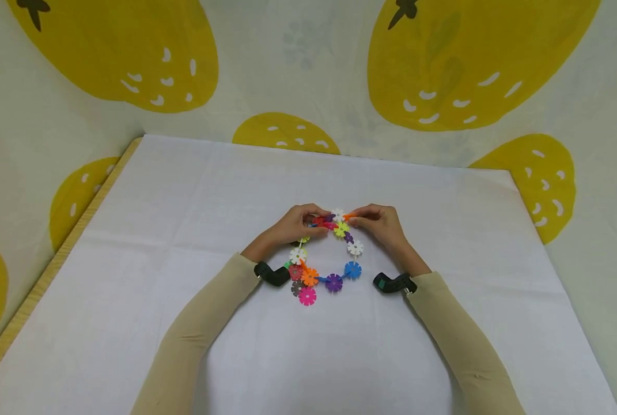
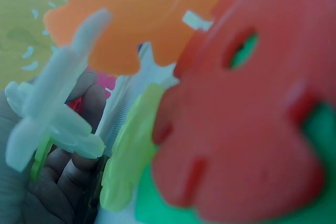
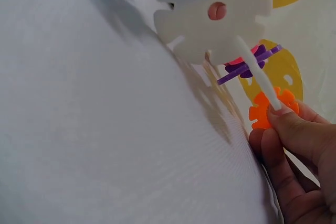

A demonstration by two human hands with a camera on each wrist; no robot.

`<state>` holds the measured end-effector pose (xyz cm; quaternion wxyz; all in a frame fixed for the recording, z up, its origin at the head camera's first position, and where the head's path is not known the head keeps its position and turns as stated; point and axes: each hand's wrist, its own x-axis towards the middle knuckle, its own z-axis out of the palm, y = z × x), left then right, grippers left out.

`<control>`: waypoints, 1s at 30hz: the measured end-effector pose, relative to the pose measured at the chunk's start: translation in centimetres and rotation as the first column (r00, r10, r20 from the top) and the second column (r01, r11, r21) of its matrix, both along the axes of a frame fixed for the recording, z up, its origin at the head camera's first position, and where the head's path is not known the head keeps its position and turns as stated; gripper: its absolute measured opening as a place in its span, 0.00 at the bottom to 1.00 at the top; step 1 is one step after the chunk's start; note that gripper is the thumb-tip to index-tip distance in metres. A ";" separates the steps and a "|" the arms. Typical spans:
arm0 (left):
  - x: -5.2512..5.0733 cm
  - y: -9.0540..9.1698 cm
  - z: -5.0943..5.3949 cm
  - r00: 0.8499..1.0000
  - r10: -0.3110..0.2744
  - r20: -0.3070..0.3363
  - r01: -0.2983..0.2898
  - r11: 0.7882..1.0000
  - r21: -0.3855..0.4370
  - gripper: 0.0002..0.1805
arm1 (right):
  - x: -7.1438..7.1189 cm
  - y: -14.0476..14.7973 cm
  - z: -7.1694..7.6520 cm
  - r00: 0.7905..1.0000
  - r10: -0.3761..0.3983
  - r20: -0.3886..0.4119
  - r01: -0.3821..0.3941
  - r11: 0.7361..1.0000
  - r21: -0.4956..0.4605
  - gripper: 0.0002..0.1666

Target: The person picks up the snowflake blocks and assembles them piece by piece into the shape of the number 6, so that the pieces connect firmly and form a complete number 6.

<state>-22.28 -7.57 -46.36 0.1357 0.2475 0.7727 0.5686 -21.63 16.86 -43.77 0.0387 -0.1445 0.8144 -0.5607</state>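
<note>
A: Where is the chain of flower discs (image 1: 355, 248)?

B: Around the middle of the white cloth (image 1: 469, 242), in a rough ring. Read that ring as a clock in the head view, with twelve toward the yellow-patterned backdrop (image 1: 339, 69).

A: And the left hand (image 1: 294, 225)?

B: At eleven o'clock. Its thumb and fingers pinch the chain at a red disc (image 1: 319, 221); a pink disc (image 1: 331, 226) is just beside them.

A: What does the right hand (image 1: 383, 223) do?

B: At about one o'clock, its thumb and fingertips pinch a small orange disc (image 1: 347, 217). That is right next to the top white disc (image 1: 337, 215); I can't tell whether the two are joined.

A: The rest of the ring?

B: A yellow disc (image 1: 341, 230) near one, another white disc at three, a blue disc (image 1: 352, 270) at four, a purple disc (image 1: 333, 282) near half past five, a second orange disc (image 1: 310, 276) at seven and a third white disc (image 1: 298, 256) at nine. Beyond seven, a bright pink disc (image 1: 307, 296) sticks outward, beside a grey disc (image 1: 296, 288).

A: Anything on the arms?

B: Beige sleeves (image 1: 199, 328), with a black wrist camera (image 1: 273, 274) at each cuff.
</note>
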 end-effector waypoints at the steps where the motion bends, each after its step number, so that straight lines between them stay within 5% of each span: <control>1: 0.0 0.0 0.0 1.000 -0.001 -0.001 0.001 1.000 -0.005 0.21 | 0.0 -0.1 0.0 1.000 0.002 -0.005 -0.002 1.000 0.001 0.10; 8: -0.1 0.0 -0.2 1.000 0.011 0.003 -0.011 0.997 -0.072 0.23 | -1.5 0.7 -2.9 0.999 0.007 -0.031 -0.007 1.000 0.000 0.12; 12: -0.1 0.1 -0.1 1.000 -0.001 -0.017 0.000 0.996 -0.088 0.25 | -1.7 0.9 -3.2 0.998 -0.014 -0.056 0.014 1.000 0.004 0.13; 19: 0.0 0.1 0.2 1.000 0.004 -0.025 -0.006 0.995 -0.098 0.27 | -1.5 1.0 -2.7 0.999 -0.050 0.000 0.050 0.999 -0.003 0.16; 30: 0.1 0.0 -0.1 0.997 0.042 -0.065 -0.047 0.996 -0.074 0.22 | -0.5 1.5 -1.1 0.999 0.008 0.051 -0.011 0.998 0.055 0.17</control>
